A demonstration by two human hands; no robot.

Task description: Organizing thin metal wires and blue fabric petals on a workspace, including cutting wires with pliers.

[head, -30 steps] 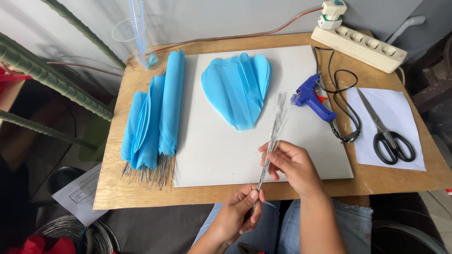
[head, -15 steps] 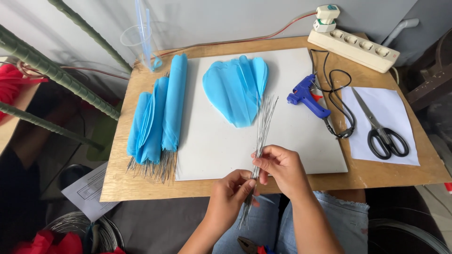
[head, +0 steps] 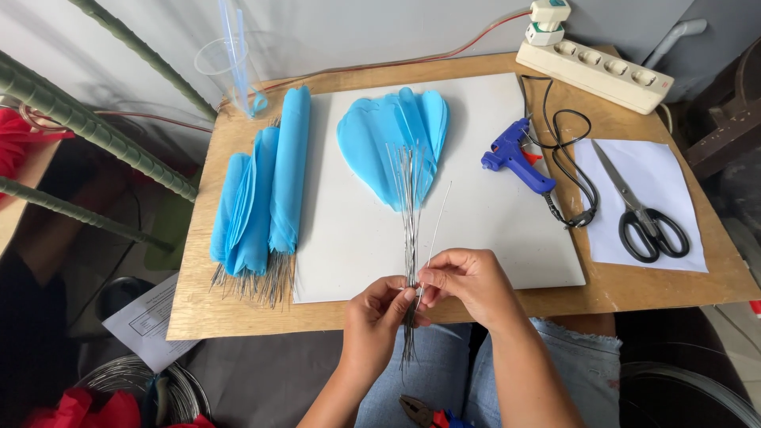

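My left hand (head: 379, 311) grips a bundle of thin metal wires (head: 410, 208) at the table's front edge; the wires stand up over the white board (head: 491, 230). My right hand (head: 464, 279) pinches a single wire (head: 438, 218) that leans away to the right of the bundle. Behind the wires lies a fan of blue paper petals (head: 390, 143). At the left of the board rest blue folded paper pieces with wire stems (head: 261, 198).
A blue glue gun (head: 515, 157) with a black cord, scissors (head: 646, 215) on white paper and a power strip (head: 594, 73) lie to the right. A clear cup (head: 223, 67) stands at the back left. Pliers (head: 420, 410) rest on my lap, a wire coil (head: 151, 384) on the floor.
Both hands have come together at the wire bundle near the front edge. The right hand now draws one wire apart from the bundle. The view has shifted slightly.
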